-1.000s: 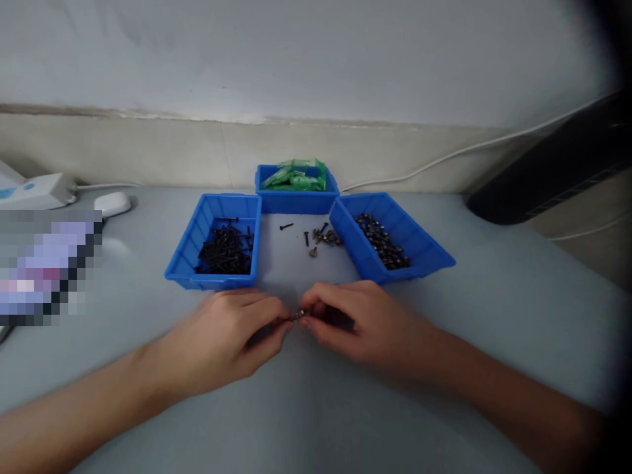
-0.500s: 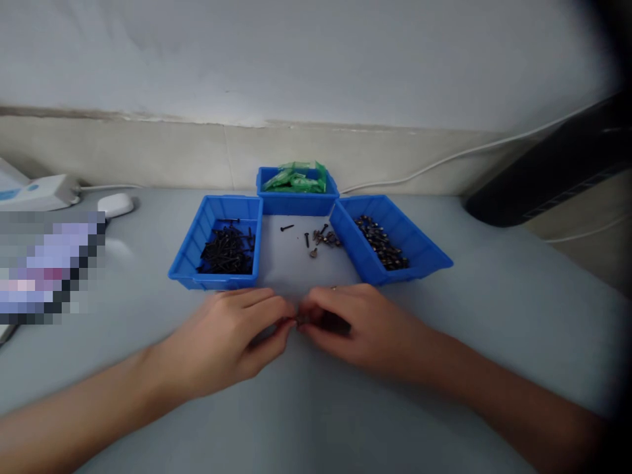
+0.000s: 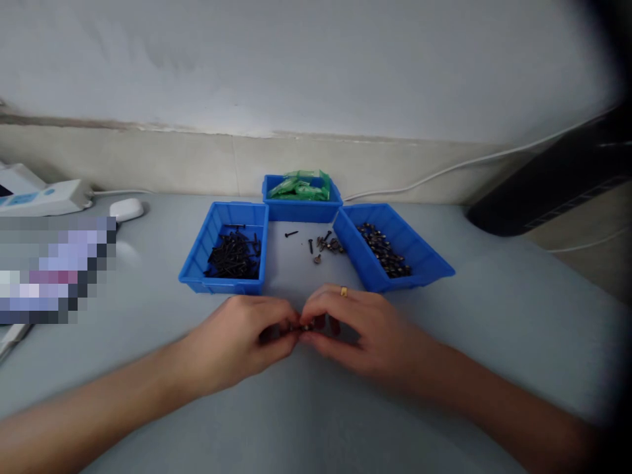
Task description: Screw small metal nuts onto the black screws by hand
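Observation:
My left hand point(image 3: 247, 339) and my right hand point(image 3: 353, 329) meet fingertip to fingertip over the grey table, just in front of the blue bins. Between the tips shows a small metal fastener point(image 3: 307, 326) with a brassy glint, pinched by my right thumb and fingers. My left thumb and fingers are also closed in a pinch; what they grip is mostly hidden. Beyond the hands lie loose black screws point(image 3: 311, 246) and a little pile of bronze-coloured fasteners point(image 3: 330, 245). One more bronze fastener point(image 3: 317, 259) lies apart, nearer the hands.
Black screws point(image 3: 234, 255) fill part of the left blue bin point(image 3: 222, 286). Bronze fasteners point(image 3: 382, 249) lie in the right blue bin point(image 3: 427, 270). Green packets point(image 3: 301, 189) sit in the back bin point(image 3: 303, 212). A white case point(image 3: 126, 209), a power strip point(image 3: 49, 197) and a black object point(image 3: 533, 184) flank them.
The whole view has shifted slightly, so the bins appear a little lower and further right. My hands stay together; the fastener between the fingertips shows more clearly, as does a ring on my right hand.

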{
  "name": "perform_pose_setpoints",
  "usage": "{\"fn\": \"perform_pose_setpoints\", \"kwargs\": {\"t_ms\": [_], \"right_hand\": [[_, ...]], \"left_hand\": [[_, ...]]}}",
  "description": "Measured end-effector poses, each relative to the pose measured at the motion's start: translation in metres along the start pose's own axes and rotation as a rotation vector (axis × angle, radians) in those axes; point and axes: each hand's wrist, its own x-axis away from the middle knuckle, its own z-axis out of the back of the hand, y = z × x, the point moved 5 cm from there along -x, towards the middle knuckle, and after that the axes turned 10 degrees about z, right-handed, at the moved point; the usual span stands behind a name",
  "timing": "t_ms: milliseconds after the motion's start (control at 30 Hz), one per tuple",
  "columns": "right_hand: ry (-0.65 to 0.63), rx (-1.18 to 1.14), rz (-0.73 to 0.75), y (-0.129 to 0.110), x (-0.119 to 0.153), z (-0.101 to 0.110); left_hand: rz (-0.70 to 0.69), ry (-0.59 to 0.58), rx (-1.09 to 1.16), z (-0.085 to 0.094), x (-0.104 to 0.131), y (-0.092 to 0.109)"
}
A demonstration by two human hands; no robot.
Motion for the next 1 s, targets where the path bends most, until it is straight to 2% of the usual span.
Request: {"fn": "perform_pose_setpoints", "kwargs": {"t_ms": [133, 233, 333, 400, 467, 533, 633, 767, 833, 900, 933, 1000], "right_hand": [[0.011, 0.071, 0.047, 0.002, 0.000, 0.003], [0.128, 0.238, 0.037, 0.005, 0.001, 0.024], [0.361, 0.449, -0.115, 0.019, 0.008, 0.060], [0.453, 0.551, -0.226, 0.033, 0.014, 0.080], [0.443, 0.610, -0.326, 0.049, 0.017, 0.091], [0.391, 0.647, -0.378, 0.061, 0.018, 0.094], [0.350, 0.705, -0.337, 0.061, 0.016, 0.087], [0.344, 0.753, -0.098, 0.031, 0.007, 0.066], [0.281, 0.735, 0.062, 0.015, 0.003, 0.049], [0.158, 0.669, 0.221, 0.005, 0.000, 0.028], [0.110, 0.646, 0.270, 0.003, -0.001, 0.019], [0.072, 0.641, 0.260, 0.007, -0.003, 0.006]], "left_hand": [[0.000, -0.003, -0.061, 0.001, 0.001, 0.000], [-0.005, -0.016, -0.129, 0.003, 0.004, 0.001], [-0.062, -0.053, -0.228, 0.006, 0.007, 0.007], [-0.110, -0.113, -0.292, 0.004, 0.009, 0.014], [-0.146, -0.187, -0.354, 0.001, 0.011, 0.018], [-0.168, -0.235, -0.397, -0.001, 0.012, 0.020], [-0.160, -0.250, -0.400, -0.003, 0.011, 0.018], [-0.120, -0.232, -0.406, -0.003, 0.008, 0.011], [-0.104, -0.230, -0.417, -0.004, 0.007, 0.009], [-0.097, -0.234, -0.425, -0.005, 0.008, 0.007], [-0.096, -0.234, -0.428, -0.005, 0.009, 0.007], [-0.096, -0.238, -0.431, -0.005, 0.010, 0.006]]}}
